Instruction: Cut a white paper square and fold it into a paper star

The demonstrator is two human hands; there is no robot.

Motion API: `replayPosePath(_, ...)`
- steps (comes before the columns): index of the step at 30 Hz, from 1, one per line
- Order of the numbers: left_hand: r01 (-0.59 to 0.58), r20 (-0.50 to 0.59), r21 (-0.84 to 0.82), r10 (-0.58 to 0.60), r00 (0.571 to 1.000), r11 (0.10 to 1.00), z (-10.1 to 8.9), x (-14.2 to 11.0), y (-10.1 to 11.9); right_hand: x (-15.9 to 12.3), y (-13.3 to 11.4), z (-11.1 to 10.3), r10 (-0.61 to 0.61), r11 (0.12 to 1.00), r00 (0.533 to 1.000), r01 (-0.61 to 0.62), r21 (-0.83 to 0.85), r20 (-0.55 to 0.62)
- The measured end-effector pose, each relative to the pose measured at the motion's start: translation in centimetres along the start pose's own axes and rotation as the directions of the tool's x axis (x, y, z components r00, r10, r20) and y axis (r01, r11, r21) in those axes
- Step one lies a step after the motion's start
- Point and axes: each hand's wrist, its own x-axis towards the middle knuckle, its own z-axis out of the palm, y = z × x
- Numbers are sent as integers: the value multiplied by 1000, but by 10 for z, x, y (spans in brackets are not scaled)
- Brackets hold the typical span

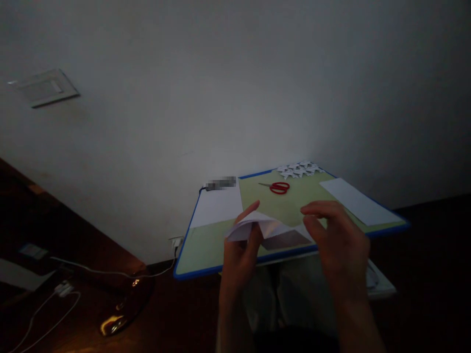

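Note:
A folded sheet of white paper [270, 226] is held above the front of the table. My left hand [241, 250] grips its left end, thumb in front and a finger behind. On the right, my right hand [338, 240] is beside the paper's other end, fingers curled, with a small gap between thumb and index fingertip. Whether it touches the paper is hard to make out. Beyond the hands lie red-handled scissors [279, 188], blades pointing left.
The green table [202, 247] has a blue edge and stands against the wall. White sheets lie at its left [217, 208] and right [358, 201]. Several small folded paper pieces [300, 169] sit at the back. A cable [110, 273] runs to a wall socket [176, 241] on the left.

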Motion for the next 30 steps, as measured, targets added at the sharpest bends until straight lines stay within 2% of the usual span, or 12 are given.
replayPosePath(4,-79,154,42,72,985,996,-1,0,4,1,-1,-6,122,988,973,-137,66,198)
replayPosePath(7,-92,118,18,90,989,996,1,0,2,1,-4,-7,201,957,919,-258,131,340)
replayPosePath(9,-101,71,-33,103,992,994,3,0,-1,2,-7,-7,214,950,899,-283,133,382)
replayPosePath(13,-208,2,-39,208,978,977,5,2,-5,4,-11,-5,207,956,885,-274,106,418)
replayPosePath(17,-311,15,-15,312,950,950,8,6,-1,5,-12,-6,198,959,885,-264,104,421)
replayPosePath(30,-329,137,-39,331,934,944,5,7,2,8,-14,-8,228,952,890,-288,100,395)
